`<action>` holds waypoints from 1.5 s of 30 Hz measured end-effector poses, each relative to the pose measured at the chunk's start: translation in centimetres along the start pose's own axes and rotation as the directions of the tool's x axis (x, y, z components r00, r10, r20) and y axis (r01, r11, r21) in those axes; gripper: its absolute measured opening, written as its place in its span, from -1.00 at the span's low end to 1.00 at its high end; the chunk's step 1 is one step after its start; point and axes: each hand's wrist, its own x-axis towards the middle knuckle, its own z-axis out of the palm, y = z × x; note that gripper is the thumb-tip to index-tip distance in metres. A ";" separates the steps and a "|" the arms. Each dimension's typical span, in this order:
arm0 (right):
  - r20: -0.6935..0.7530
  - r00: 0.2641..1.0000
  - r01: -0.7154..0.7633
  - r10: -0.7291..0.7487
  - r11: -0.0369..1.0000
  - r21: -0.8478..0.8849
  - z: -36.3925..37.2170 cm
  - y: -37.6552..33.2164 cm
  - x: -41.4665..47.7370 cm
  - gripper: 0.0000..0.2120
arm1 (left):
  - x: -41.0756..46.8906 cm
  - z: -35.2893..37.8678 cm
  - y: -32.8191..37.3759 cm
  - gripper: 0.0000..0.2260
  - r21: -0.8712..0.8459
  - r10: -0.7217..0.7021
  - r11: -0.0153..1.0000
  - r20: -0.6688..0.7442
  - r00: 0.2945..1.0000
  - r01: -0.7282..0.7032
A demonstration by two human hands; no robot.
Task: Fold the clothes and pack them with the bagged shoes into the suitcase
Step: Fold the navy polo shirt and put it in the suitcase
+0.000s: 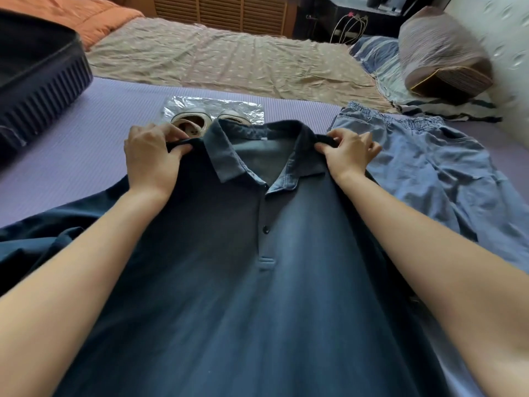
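1. Bedding covers everything before me: a lilac ribbed mattress cover [86, 156] nearest, a crumpled beige dotted sheet [229, 64] beyond it, an orange quilt [94, 15] far left, and brown louvred doors [220, 10] behind.
2. My left hand [151, 159] and right hand [347, 156] each pinch a shoulder of the dark navy polo shirt [257, 282], spread front-up on the lilac cover.
3. Its collar hides part of the pale shoes [189, 121] in a clear plastic bag [246, 107].
4. Light blue denim shorts [423, 173] lie just right. The dark ribbed suitcase [37, 81] sits far left.
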 end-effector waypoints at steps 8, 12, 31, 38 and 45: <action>0.116 0.993 -0.019 0.033 0.993 -0.119 2.3 0.3 -1.8 -0.70 | -0.5 0.3 0.3 -0.72 0.133 -0.067 0.988 -0.042 0.997 0.072; 0.085 0.995 0.048 -0.048 0.999 0.002 1.6 -0.7 -5.6 -0.56 | -4.6 -1.8 1.0 -0.67 0.056 0.152 0.988 -0.142 0.978 -0.145; 0.617 0.710 0.512 -0.339 0.850 -0.121 -0.2 -1.9 -23.4 -0.24 | -16.6 -7.5 -4.3 -0.34 0.174 -0.012 0.980 0.521 0.853 -0.092; 0.382 0.755 0.594 -0.533 0.803 -0.053 0.1 -5.3 -26.5 -0.39 | -17.1 -13.7 -8.0 -0.65 0.118 0.039 0.991 0.147 0.988 -0.057; 0.330 0.589 0.675 -0.738 0.674 0.301 0.4 -13.1 -33.9 -0.67 | -22.9 -18.0 -13.5 -0.72 0.099 -0.207 0.978 0.303 0.930 0.185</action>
